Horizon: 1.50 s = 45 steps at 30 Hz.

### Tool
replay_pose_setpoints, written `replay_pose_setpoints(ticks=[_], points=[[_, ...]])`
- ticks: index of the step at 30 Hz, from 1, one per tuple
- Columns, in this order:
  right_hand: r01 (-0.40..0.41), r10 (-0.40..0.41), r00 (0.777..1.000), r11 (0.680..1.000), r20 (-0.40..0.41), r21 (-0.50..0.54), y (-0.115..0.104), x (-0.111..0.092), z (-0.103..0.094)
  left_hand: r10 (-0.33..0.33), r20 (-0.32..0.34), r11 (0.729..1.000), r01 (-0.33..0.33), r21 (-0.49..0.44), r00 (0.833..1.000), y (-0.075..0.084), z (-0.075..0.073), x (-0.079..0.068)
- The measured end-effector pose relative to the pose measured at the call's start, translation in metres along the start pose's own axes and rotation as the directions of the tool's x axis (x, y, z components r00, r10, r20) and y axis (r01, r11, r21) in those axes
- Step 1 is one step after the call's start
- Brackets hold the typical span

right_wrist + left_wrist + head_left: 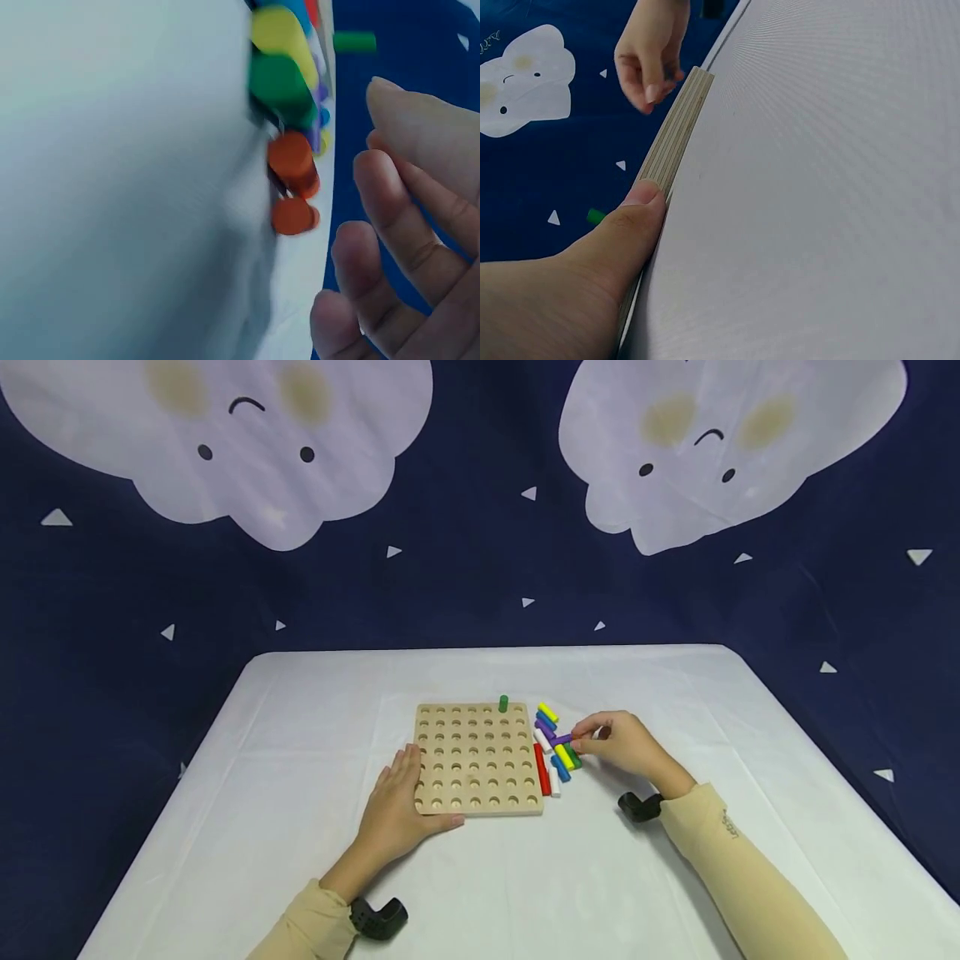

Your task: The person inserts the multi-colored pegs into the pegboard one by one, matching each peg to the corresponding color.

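A square wooden pegboard [472, 758] with rows of round holes lies on the table. One green peg [503, 703] stands upright in its back row. My left hand [397, 797] rests against the board's near left corner, fingers along the left side. In the left wrist view its thumb [634, 206] presses the front edge. Over the loose pegs at the board's right side is my right hand [618, 742], fingertips close to a purple peg [562, 739]. The right wrist view shows these fingers [379, 187] bent and spread, holding nothing, beside orange pegs [291, 154].
More loose pegs lie beside the board: a red peg [542, 770], a white peg [554, 782], a blue peg [560, 768], a yellow peg [548, 712] and several others. A white cloth [315, 727] covers the table. Behind hangs a dark blue curtain [480, 593] with clouds.
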State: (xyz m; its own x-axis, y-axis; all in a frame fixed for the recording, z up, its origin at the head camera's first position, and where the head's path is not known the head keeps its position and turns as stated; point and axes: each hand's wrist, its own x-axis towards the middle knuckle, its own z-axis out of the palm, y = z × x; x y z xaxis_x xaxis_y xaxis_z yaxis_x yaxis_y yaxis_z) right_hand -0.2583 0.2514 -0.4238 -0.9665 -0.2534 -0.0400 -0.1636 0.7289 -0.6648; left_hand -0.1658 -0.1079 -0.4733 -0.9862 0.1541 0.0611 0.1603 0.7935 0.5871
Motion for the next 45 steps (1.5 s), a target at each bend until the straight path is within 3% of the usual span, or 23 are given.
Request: replay_pose_setpoints(ticks=[11, 18, 26, 36, 45], points=[[0.029, -0.025, 0.999, 0.992, 0.035, -0.121, 0.001, -0.014, 0.014, -0.005, -0.006, 1.000, 0.005, -0.009, 1.000, -0.002, 0.002, -0.002], [0.051, -0.030, 0.995, 0.974, 0.098, -0.221, -0.008, -0.010, 0.008, -0.002, -0.012, 1.000, 0.002, -0.018, 1.000, -0.003, 0.005, -0.003], [0.145, -0.096, 0.981, 0.941, 0.170, -0.305, -0.010, -0.006, 0.002, -0.003, -0.008, 1.000, 0.003, -0.017, 1.000, -0.002, 0.005, -0.003], [0.199, -0.154, 0.971, 0.945, 0.182, -0.261, -0.003, -0.003, -0.004, -0.009, -0.002, 1.000, 0.009, -0.022, 1.000, 0.002, 0.000, -0.003], [0.074, -0.067, 0.993, 0.994, 0.093, -0.074, -0.007, 0.017, -0.015, 0.003, -0.016, 1.000, -0.003, -0.006, 1.000, 0.001, 0.000, -0.001]])
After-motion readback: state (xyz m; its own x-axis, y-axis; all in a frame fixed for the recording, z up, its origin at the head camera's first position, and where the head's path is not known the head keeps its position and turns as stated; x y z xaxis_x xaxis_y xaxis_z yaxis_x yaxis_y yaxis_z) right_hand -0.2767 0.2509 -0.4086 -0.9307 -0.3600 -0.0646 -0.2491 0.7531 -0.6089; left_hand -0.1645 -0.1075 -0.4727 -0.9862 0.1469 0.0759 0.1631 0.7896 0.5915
